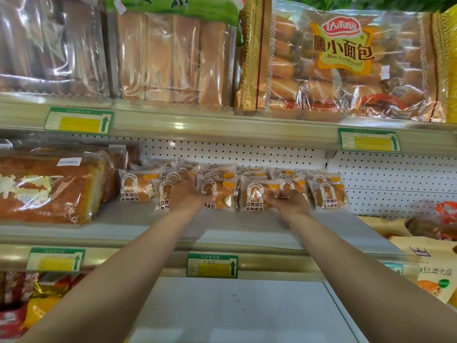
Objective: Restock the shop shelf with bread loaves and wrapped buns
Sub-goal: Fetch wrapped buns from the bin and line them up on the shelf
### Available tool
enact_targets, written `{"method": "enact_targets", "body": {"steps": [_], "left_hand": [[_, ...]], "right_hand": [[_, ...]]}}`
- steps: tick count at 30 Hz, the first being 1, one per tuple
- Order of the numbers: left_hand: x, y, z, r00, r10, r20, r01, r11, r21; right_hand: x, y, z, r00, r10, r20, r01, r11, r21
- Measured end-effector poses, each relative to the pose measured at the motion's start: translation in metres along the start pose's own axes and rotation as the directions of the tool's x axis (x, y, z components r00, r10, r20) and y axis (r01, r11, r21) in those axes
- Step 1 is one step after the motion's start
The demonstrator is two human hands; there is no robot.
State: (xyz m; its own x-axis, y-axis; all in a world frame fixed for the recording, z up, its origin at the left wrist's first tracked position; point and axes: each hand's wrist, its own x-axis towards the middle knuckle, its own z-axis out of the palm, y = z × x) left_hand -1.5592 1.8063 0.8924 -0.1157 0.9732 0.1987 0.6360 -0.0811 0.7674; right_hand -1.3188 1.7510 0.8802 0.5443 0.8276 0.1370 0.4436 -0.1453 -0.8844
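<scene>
Several small wrapped buns (329,194) stand in a row at the back of the middle shelf (138,219). My left hand (190,194) reaches into the row and grips a wrapped bun (215,194) near its left side. My right hand (286,198) holds another wrapped bun (254,194), fingers curled over its right edge. Large wrapped bread loaves (47,186) lie at the left end of the same shelf.
The top shelf carries tall bags of sliced bread (170,58) and a bag of mini French bread (341,63). Price tags (212,264) line the shelf rails. Paper-bagged goods (430,268) sit at the lower right, snack packs (29,300) at the lower left. White pegboard (385,179) backs the shelf.
</scene>
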Motion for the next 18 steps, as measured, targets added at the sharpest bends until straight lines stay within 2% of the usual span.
{"method": "enact_targets", "body": {"steps": [5, 12, 18], "left_hand": [[-0.007, 0.000, -0.002, 1.000, 0.008, 0.000, -0.008, 1.000, 0.030], [-0.014, 0.001, -0.004, 1.000, -0.005, 0.022, 0.005, 1.000, -0.014], [-0.024, -0.001, -0.010, 1.000, -0.008, 0.025, 0.009, 0.999, -0.034]], "right_hand": [[-0.003, 0.003, -0.001, 1.000, -0.007, -0.009, 0.008, 0.999, 0.050], [-0.008, 0.001, -0.008, 0.998, 0.028, -0.050, -0.029, 0.999, -0.016], [-0.020, 0.000, -0.015, 0.995, 0.013, -0.096, -0.014, 1.000, -0.006]]}}
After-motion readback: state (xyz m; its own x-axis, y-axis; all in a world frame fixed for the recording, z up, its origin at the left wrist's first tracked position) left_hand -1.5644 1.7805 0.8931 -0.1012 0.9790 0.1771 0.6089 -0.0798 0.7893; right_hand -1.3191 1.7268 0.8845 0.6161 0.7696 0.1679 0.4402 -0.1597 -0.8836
